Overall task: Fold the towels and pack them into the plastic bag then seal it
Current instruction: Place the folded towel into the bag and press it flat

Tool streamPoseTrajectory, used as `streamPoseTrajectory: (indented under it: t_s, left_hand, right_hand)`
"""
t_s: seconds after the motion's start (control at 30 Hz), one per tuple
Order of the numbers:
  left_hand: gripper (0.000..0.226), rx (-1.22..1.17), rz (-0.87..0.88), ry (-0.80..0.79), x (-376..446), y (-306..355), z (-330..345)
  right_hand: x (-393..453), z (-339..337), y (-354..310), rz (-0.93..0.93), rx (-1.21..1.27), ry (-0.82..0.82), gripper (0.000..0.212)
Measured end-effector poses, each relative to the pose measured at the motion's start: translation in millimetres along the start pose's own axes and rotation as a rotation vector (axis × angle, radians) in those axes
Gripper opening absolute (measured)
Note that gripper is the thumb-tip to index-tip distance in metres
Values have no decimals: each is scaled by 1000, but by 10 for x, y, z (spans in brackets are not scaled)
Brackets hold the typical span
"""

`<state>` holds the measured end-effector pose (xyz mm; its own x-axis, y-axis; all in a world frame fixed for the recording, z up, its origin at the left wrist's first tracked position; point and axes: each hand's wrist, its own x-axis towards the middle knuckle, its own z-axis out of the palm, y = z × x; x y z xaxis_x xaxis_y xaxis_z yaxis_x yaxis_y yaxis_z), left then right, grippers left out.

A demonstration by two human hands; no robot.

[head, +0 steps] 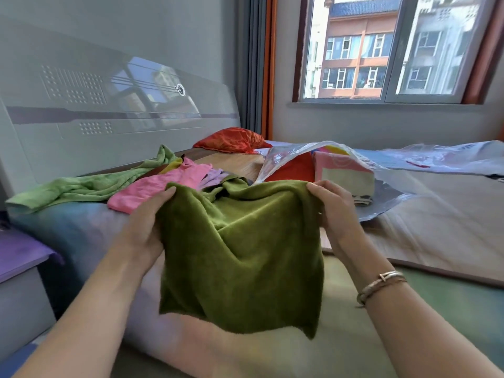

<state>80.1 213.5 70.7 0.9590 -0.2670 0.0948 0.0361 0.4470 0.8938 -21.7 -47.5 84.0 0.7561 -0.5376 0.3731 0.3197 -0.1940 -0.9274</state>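
Head view: you're holding the olive towel (240,257) up over the bed (354,336), left hand (147,227) and right hand (335,214) each pinching a top corner, fingers curled on cloth. It's hanging slack btwn them, top edge running left-right w/ a twist mid-span. The bag (387,181) is lying open beyond and to the right, nearer your right hand. Green towel (81,186) and pink towel (163,186) are waiting unfolded at left.

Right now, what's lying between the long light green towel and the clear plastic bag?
In the head view, a crumpled pink towel lies between the long light green towel and the clear plastic bag.
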Motion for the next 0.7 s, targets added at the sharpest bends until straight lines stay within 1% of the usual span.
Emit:
streamPoseTrajectory:
  t_s: [0.13,0.23,0.3,0.37,0.43,0.47,0.53,0.6,0.67,0.7]
  left_hand:
    - [22,-102,76,-162,-242,180,179]
    - [25,-224,127,-266,-356,306,358]
    - [26,-284,170,-300,-404,365,469]
    - [19,-309,223,-323,-471,414,582]
    - [14,-322,263,-343,-540,449,690]
    - [16,-325,285,-329,-557,468,704]
    - [24,-333,318,-291,-629,508,764]
    - [18,-337,342,-248,-701,529,830]
    - [18,-323,351,-226,-748,515,889]
    - [21,-315,344,-218,-767,501,926]
  right_hand:
    - [-120,-341,-261,-31,163,90,19]
    - [-216,-565,-475,-81,306,162,26]
    - [-260,-719,-631,-97,449,196,22]
    - [-296,-896,-783,-112,527,262,20]
    - [-356,-1069,-919,-167,493,334,13]
    - [-370,-1114,-956,-199,462,357,13]
    - [-429,-1203,-1024,-278,388,411,19]
    - [-504,-1269,-1072,-345,282,482,25]
    - [-560,-1324,-1100,-389,172,535,22]
    - [-580,-1343,-1112,-399,140,552,22]
